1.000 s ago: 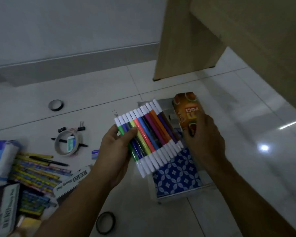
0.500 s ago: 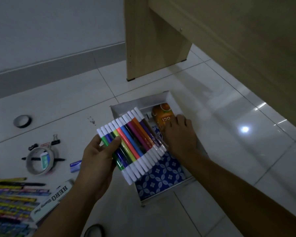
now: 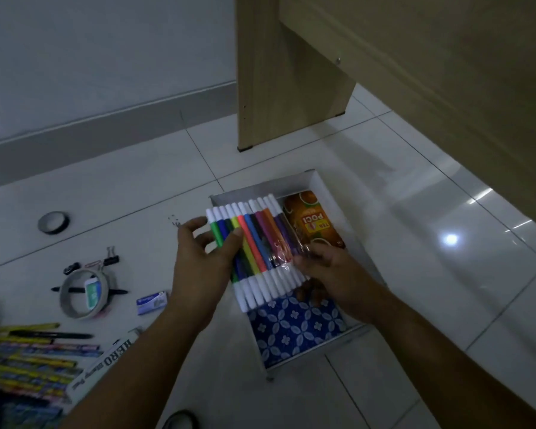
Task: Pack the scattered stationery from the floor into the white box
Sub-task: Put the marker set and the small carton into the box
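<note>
A pack of coloured markers (image 3: 257, 249) in clear wrap is held over the left half of the white box (image 3: 325, 193). My left hand (image 3: 198, 267) grips its left edge, thumb on top. My right hand (image 3: 328, 274) pinches the pack's right edge, over the box. Inside the box, an orange tea carton (image 3: 314, 222) lies at the far right and a blue patterned item (image 3: 294, 329) covers the near end. More stationery lies on the floor at left: a tape roll (image 3: 82, 294), a small blue box (image 3: 152, 301), pens and pencils (image 3: 34, 348), binder clips (image 3: 109, 261).
A wooden desk leg (image 3: 285, 75) stands just behind the box, with the desk's panel (image 3: 446, 72) overhanging at right. A dark tape ring (image 3: 54, 222) lies far left, another (image 3: 180, 421) at the bottom edge. A "HERO" box (image 3: 106, 363) sits by my left forearm.
My right hand set the orange carton down in the box, let go, and came back onto the marker pack. The pack has moved over the box. The view shifted right.
</note>
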Demonstrator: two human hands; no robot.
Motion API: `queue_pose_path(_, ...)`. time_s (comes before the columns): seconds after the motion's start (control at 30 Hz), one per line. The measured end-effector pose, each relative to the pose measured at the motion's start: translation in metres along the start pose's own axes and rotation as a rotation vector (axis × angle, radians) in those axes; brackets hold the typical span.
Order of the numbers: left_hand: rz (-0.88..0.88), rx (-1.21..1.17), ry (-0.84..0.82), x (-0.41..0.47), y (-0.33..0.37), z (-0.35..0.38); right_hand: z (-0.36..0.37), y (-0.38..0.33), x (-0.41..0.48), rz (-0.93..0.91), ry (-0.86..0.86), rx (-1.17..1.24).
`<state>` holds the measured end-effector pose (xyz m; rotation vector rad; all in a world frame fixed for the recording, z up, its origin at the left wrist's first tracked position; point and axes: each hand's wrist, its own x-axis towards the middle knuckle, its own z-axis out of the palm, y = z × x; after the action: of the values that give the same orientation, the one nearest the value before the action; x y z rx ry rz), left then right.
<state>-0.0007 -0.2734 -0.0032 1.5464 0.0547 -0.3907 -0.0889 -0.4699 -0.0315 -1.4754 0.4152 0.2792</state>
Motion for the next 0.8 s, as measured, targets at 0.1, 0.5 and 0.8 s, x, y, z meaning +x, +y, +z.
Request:
queue_pose_path(0.1,0.184,0.399,0.082,0.006,-0.006,0.003,0.006,0.014,0.010,0.013,0.152,-0.012)
queue_pose_path(0.5,0.096,0.525,0.001,0.006,-0.035,-0.003,0.031,0.026,0.057,0.016,0.406,-0.410)
queue_pose_path(0.8,0.051,0.407,-0.052,0.000,-0.041,-0.010,0.034,0.034,0.062,-0.192,0.378,-1.481)
